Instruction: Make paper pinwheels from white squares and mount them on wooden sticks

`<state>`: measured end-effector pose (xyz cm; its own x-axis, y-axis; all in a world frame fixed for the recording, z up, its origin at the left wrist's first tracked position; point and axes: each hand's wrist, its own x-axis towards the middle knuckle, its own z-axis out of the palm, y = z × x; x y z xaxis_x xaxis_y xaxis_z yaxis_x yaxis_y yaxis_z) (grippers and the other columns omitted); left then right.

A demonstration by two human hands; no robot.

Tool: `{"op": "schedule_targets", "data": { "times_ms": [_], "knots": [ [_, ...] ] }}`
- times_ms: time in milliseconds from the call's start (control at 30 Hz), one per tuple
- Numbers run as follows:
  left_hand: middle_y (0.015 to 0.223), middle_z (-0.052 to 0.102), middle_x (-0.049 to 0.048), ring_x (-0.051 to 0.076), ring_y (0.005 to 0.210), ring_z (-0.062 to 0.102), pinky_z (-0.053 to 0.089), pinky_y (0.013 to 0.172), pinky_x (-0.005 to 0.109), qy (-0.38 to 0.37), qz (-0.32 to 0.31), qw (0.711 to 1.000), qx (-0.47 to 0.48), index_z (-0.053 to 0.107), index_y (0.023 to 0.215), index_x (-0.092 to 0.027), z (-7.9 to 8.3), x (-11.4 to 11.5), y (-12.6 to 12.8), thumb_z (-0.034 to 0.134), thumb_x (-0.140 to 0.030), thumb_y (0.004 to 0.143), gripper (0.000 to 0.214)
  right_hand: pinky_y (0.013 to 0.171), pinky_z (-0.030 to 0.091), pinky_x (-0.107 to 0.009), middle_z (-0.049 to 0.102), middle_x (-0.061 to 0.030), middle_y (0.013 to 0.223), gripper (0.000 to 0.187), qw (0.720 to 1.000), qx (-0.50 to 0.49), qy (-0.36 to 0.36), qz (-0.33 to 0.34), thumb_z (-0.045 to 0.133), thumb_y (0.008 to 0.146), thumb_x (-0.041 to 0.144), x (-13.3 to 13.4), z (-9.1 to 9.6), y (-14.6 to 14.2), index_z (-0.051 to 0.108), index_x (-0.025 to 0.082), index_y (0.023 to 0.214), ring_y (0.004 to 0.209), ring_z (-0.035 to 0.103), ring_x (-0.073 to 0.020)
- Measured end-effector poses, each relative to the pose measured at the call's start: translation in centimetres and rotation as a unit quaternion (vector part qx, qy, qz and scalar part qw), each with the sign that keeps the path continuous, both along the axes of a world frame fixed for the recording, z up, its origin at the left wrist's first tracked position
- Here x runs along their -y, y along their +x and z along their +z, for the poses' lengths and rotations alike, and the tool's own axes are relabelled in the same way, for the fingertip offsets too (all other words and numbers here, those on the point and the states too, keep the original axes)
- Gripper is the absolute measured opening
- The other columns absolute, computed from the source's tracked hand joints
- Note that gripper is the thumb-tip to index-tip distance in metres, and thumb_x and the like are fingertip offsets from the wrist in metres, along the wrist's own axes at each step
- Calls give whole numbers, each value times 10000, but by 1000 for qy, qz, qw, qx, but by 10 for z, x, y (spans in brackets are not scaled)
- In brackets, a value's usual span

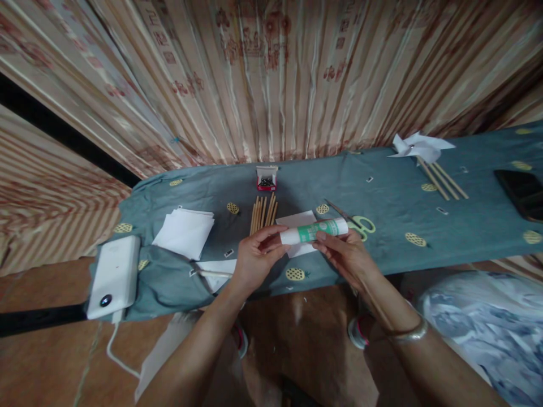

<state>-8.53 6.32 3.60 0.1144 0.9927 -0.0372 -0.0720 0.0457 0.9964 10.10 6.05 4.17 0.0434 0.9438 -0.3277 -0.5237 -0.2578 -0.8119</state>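
A white glue stick with a green label (pixel 311 231) is held level above the cloth. My left hand (pixel 255 255) grips its white left end between thumb and fingers. Around its right part, my right hand (pixel 345 252) is closed, thumb on the label. Beneath the glue stick lies a sheet of white paper (pixel 299 217), partly hidden. Several thin wooden sticks (pixel 263 213) lie just beyond my left hand. Close to my right hand rest scissors with light green handles (pixel 365 226). Under my left forearm, another paper (pixel 218 265) lies with a pale stick (pixel 212 273) on it.
A stack of white paper (pixel 185 230) and a white power bank (pixel 114 276) with a cable are at left. A red box of small dark pieces (pixel 267 180) stands behind. Paper pinwheels on sticks (pixel 419 148) and a black phone (pixel 521 192) lie at right on the green cloth (pixel 373 181).
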Motion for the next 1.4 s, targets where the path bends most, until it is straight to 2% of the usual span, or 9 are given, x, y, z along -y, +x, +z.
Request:
{"op": "schedule_targets", "data": {
  "times_ms": [400, 633, 767, 900, 1000, 1067, 1200, 1300, 1400],
  "knots": [
    [933, 761, 61, 209, 833, 702, 558, 786, 320, 70, -5, 991, -115, 753, 950, -198, 5, 7, -3, 784, -312, 668, 306, 641, 564, -208, 728, 24, 703, 301, 998, -7, 13, 61, 907, 518, 280, 5, -3, -23, 721, 187, 736, 642, 662, -109],
    [838, 745, 19, 169, 712, 661, 532, 675, 270, 43, 161, 974, -155, 729, 958, -164, 3, -14, -37, 752, -383, 639, 388, 678, 538, -275, 759, -36, 911, 327, 982, 157, 94, 50, 813, 679, 364, 1, -6, 1, 710, 231, 959, 808, 691, -169],
    [791, 721, 14, 163, 683, 637, 508, 659, 259, 64, 231, 927, -289, 708, 989, -154, -4, -29, -68, 679, -381, 704, 366, 769, 535, -357, 748, -37, 894, 146, 897, 400, 182, 44, 684, 813, 354, 7, -11, 26, 729, 244, 899, 804, 675, -196],
    [953, 723, 75, 229, 855, 661, 511, 817, 344, 101, 202, 871, -436, 686, 1051, -153, -12, -36, -90, 602, -361, 789, 346, 944, 498, -478, 727, -87, 1068, 202, 758, 576, 292, 95, 574, 894, 304, 18, -18, 38, 718, 229, 1014, 1024, 649, -267],
    [1075, 691, 131, 309, 1052, 603, 465, 937, 451, 163, 171, 818, -524, 657, 1123, -145, -12, -35, -92, 613, -353, 810, 379, 974, 492, -521, 689, -121, 1174, 255, 690, 630, 339, 109, 530, 919, 289, 23, -24, 39, 697, 211, 1096, 1104, 613, -289],
    [1189, 640, 155, 338, 1167, 525, 411, 1006, 504, 231, 158, 791, -544, 618, 1196, -145, -9, -28, -82, 643, -367, 811, 445, 988, 487, -535, 664, -126, 1218, 279, 670, 646, 348, 109, 515, 927, 288, 23, -26, 38, 680, 213, 1139, 1142, 591, -294],
    [1149, 642, 110, 286, 1135, 532, 430, 998, 483, 336, 10, 807, -485, 639, 1147, -200, -6, -5, -41, 639, -356, 850, 336, 1001, 481, -542, 630, -132, 1262, 307, 663, 651, 356, 101, 519, 926, 287, 23, -28, 34, 653, 210, 1191, 1194, 551, -304],
    [1154, 652, 103, 274, 1125, 549, 462, 974, 474, 358, -98, 807, -460, 646, 1128, -208, -13, 6, -13, 656, -329, 846, 307, 994, 489, -531, 626, -130, 1262, 305, 657, 651, 364, 109, 524, 924, 279, 24, -29, 31, 642, 215, 1198, 1192, 549, -302],
    [1178, 658, 119, 275, 1135, 562, 483, 968, 457, 371, -136, 794, -462, 653, 1114, -170, -20, 4, -4, 643, -290, 857, 283, 996, 488, -521, 610, -142, 1287, 311, 640, 661, 370, 126, 540, 918, 272, 24, -30, 30, 630, 189, 1204, 1191, 541, -306]
  ]
}}
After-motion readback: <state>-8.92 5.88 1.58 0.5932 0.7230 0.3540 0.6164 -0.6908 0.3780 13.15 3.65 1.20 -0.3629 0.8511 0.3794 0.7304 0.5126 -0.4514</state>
